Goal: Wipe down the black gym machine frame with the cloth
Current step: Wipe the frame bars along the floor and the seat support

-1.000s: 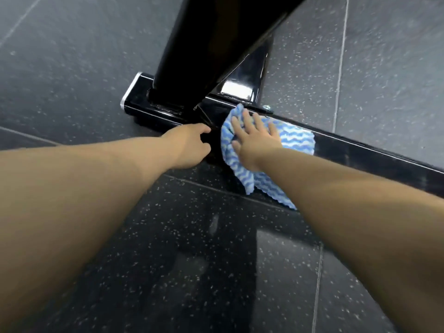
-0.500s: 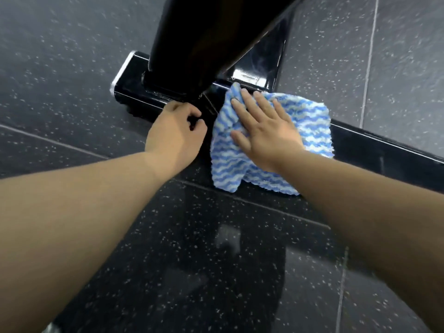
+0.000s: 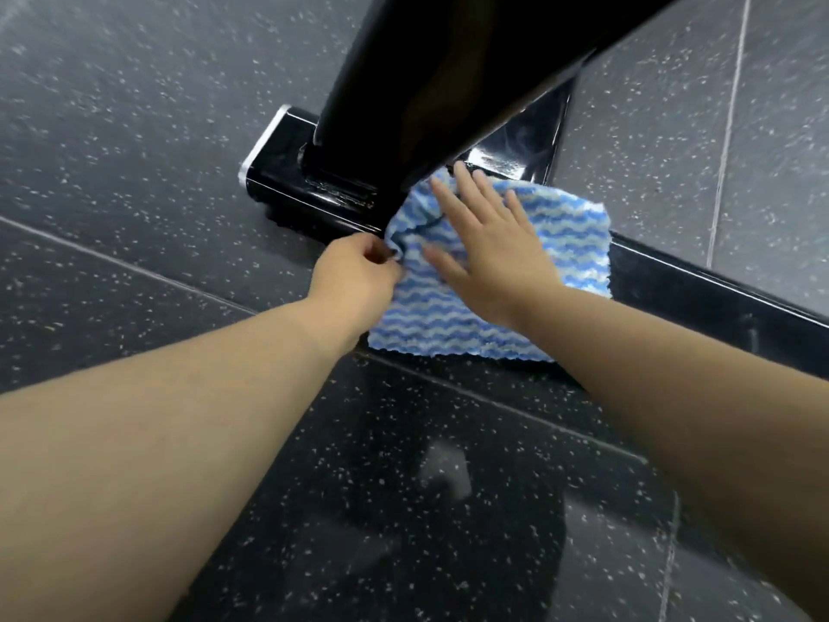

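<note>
left hand [image 3: 354, 280] now at cloth [image 3: 448, 321] edge

The right hand [image 3: 493, 258] is pressing flat on the blue-striped cloth [image 3: 448, 307] draped over the black frame [image 3: 700, 289]; the left hand [image 3: 354, 276] is pinching its left edge.

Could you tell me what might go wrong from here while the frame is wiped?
The left hand pinches the cloth while the right hand presses flat, so it may bunch and wipe less. The right fingers lie close under the sloping post and could knock it. The cloth's near edge hangs toward the floor and may pick up grit.
</note>
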Motion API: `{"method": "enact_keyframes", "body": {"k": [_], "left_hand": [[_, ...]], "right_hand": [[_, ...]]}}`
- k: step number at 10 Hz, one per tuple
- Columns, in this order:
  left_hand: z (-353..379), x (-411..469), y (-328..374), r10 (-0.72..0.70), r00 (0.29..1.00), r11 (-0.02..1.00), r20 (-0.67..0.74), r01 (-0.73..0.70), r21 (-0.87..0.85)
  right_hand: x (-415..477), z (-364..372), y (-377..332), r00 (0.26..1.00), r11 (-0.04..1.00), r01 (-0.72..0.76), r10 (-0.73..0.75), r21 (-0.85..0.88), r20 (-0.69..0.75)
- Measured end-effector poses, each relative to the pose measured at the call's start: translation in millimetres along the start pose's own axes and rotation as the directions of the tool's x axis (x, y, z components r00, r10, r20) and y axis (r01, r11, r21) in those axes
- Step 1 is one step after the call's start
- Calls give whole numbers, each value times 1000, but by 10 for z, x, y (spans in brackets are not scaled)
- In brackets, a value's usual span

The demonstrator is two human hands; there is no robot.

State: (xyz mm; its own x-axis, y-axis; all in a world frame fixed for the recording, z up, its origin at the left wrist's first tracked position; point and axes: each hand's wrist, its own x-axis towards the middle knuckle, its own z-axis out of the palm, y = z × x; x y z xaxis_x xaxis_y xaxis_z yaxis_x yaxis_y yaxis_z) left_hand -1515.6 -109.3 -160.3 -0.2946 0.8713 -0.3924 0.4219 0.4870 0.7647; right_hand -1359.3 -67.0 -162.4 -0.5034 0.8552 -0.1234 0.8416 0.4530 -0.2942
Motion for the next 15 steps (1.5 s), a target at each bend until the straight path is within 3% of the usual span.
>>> {"method": "enact_keyframes", "body": {"k": [1,2,3,4,5,6,7,8,9,10,11,12,13,14,15], "left_hand": [[-133,71,-136,-77,974,996,-214,83,18],[-167,145,-104,-303,909,911,-286,188,-368],[-126,264,-56,-509,836,763,-207,326,-557],[-66,294,24,-496,866,588,-64,281,-759],[-91,265,144,-535,844,404,39,296,-866],[122,266,105,-515,855,474,67,349,-809],[222,120,192,-542,828,797,-144,452,-400],[292,-137,321,-175,976,950,-128,201,240],[472,-237,434,-287,956,958,-55,285,-38],[604,-189,456,-440,888,710,131,434,-555],[645,-206,449,-298,946,892,126,323,-316],[560,-212,556,-42,995,984,-89,25,-175],[582,-210,678,255,967,964,-10,-253,77],[638,-190,898,395,914,913,92,-401,69],[668,-109,1051,449,889,891,94,-436,-129]], "right_hand": [[-269,35,93,986,997,-28,16,-71,-167],[-347,114,128,975,996,1,-20,-84,-220],[-164,145,-30,982,989,125,-134,-77,-130],[12,213,-196,991,984,132,-132,-122,9],[-14,287,-163,993,969,122,-118,-215,31],[-157,241,54,996,965,88,-90,-246,6],[-381,179,309,1000,972,18,-18,-233,3],[-635,147,536,999,973,-40,41,-229,1],[-788,115,682,992,967,-129,128,-219,-18],[-1010,82,813,979,964,-202,199,-174,-35],[-1287,29,904,942,939,-331,321,-94,-101],[-1229,-50,855,879,886,-420,451,196,-154],[-1010,-196,862,797,815,-454,552,359,-246],[-786,-402,847,796,763,-479,586,433,-152],[-647,-499,886,818,684,-468,576,560,-20]]}}
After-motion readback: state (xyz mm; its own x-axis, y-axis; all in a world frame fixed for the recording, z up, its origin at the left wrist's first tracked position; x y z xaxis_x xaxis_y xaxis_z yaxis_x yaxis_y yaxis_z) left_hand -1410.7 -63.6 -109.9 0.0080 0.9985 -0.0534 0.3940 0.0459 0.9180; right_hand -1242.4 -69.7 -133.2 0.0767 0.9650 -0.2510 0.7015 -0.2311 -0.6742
